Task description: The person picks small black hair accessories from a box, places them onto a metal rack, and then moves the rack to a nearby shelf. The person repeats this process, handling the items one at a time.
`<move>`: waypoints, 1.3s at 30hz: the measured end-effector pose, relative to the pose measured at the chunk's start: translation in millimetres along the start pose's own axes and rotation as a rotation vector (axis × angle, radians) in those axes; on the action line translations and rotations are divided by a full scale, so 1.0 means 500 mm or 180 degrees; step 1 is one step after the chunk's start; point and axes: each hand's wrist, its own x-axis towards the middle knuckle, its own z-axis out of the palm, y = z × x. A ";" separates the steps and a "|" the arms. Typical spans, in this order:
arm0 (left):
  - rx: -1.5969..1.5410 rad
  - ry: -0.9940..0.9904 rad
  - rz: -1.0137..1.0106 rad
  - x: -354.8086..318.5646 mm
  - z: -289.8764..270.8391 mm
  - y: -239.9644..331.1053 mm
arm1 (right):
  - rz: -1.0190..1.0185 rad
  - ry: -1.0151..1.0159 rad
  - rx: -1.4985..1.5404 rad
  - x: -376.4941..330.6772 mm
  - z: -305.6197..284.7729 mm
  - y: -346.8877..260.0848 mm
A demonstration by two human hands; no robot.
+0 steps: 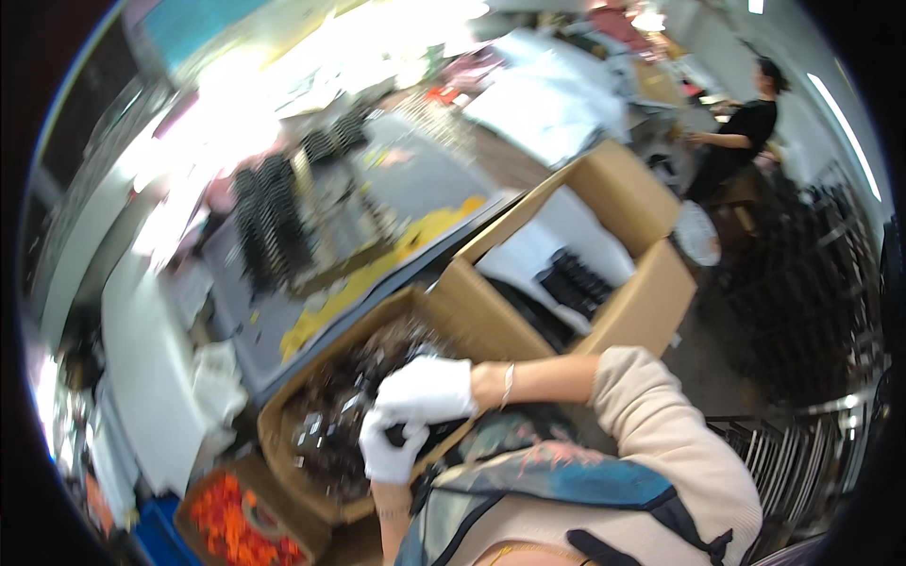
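My left hand (389,451) and my right hand (427,390), both in white gloves, meet over the near edge of an open cardboard box (274,429). Several dark, glossy brownish pieces (326,434) fill that box; blur hides their exact kind. The left fingers curl in a pinch, and a small dark piece (396,435) shows between the hands, too blurred to name. The right hand lies just above the left, its fingers bent down and closed, touching the left fingers. What the right fingertips grip is hidden.
A taller cardboard box (651,288) with white lining and black pieces stands to the right. Beyond is a grey worktable (434,170) bearing rows of black parts (269,217). A box of orange-red pieces (231,519) sits lower left. Another person (746,132) is far right, near dark racks (802,292).
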 end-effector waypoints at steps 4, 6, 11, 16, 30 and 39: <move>-0.2432 0.0088 -0.1568 0.018 -0.030 -0.125 | -0.0018 0.0815 -0.0075 -0.017 0.049 0.003; -0.0974 0.0869 -0.1428 0.037 -0.001 -0.121 | 0.0708 0.0497 0.0137 -0.025 0.095 0.018; -0.0211 0.1028 -0.1445 0.051 0.041 -0.060 | 0.0849 0.0897 -0.0593 -0.049 0.152 0.093; -0.0212 0.0398 -0.1901 0.056 0.007 -0.077 | -0.0047 0.0643 0.0320 -0.067 0.067 0.035; -0.0261 -0.0461 -0.1509 0.051 0.116 0.052 | 0.1217 0.1503 0.0210 -0.253 -0.195 0.168; 0.0425 -0.0350 -0.1357 0.056 0.087 0.021 | 0.2386 0.0208 -0.0592 -0.430 -0.168 0.568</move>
